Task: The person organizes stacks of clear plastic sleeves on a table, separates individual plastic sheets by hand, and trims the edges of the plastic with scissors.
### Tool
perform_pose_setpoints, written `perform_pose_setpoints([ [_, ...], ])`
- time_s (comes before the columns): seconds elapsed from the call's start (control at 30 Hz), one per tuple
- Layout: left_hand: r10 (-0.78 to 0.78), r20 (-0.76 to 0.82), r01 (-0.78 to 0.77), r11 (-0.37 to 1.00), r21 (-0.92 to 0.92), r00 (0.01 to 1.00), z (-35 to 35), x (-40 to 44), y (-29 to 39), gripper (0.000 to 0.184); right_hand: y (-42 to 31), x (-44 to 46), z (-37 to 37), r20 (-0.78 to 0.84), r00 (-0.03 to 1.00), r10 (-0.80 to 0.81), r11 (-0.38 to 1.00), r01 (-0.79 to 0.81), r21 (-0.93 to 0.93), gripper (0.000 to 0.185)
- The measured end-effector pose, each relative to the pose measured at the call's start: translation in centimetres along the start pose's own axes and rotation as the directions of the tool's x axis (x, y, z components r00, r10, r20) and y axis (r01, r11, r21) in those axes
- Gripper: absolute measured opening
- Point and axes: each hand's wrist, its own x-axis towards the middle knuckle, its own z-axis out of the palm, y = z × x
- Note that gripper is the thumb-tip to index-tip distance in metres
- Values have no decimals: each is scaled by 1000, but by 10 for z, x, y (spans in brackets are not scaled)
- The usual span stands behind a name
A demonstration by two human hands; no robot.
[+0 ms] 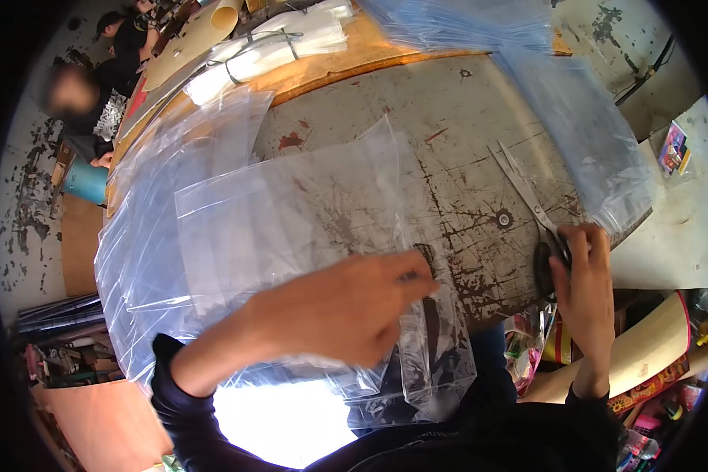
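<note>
Over the near part of the table, my left hand (342,307) is closed at the edge of a clear plastic sheet (244,212), its curled fingers slightly blurred. Folded clear plastic (436,354) hangs at the table's front edge, just below those fingers. At the right edge, my right hand (588,271) has its thumb and fingers around the black handles of a pair of scissors (531,200). The metal blades lie slightly apart on the worn tabletop, pointing away from me. More clear sheets (138,236) are spread on the left, partly under the top one.
Stacked bluish plastic (464,23) is at the back, with another bundle (590,134) along the right edge. Tied white bundles (275,49) stand at the back left. The scratched table (480,157) has a bolt head. Another person (86,102) sits far left; a second is behind.
</note>
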Motion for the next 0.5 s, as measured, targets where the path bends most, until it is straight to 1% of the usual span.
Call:
perform_pose_setpoints([
  [0.03,2,-3,-2,1000,2,1000,-5,6,-2,49,2,-4,-2,77,996,48,996,-53,70,36],
  [0.1,-113,-93,132,965,229,989,-9,20,-8,53,4,-8,-2,91,996,25,997,-32,70,39],
  [0.13,-114,-100,135,962,238,988,-11,26,-9,53,6,-9,-1,95,995,39,994,-49,101,39],
  [0.17,-128,-171,201,821,535,977,-13,33,-12,57,7,-10,0,100,993,55,989,-68,132,40],
  [0.2,-116,-240,261,586,767,964,-15,38,-15,62,6,-11,0,100,992,73,986,-86,140,41],
  [0.23,-111,-242,260,579,773,964,-21,40,-23,62,6,-11,1,90,993,74,986,-86,141,41],
  [0.27,-47,-407,356,581,732,912,-28,39,-35,67,6,-10,1,78,994,70,987,-81,143,42],
  [0.33,23,-552,433,593,679,834,-41,35,-53,72,6,-11,0,64,995,76,986,-84,142,42],
  [0.37,-145,-568,485,710,511,810,-46,32,-61,74,5,-12,-2,82,990,112,978,-125,165,44],
  [0.4,-313,-543,536,782,318,779,-50,31,-69,77,5,-11,-4,103,984,146,969,-163,185,46],
  [0.43,-312,-541,533,785,317,781,-52,30,-79,77,6,-10,-9,105,983,149,969,-166,183,46],
  [0.5,-267,-671,520,829,206,692,-54,28,-97,74,14,-9,-19,320,932,173,901,-281,330,50],
])
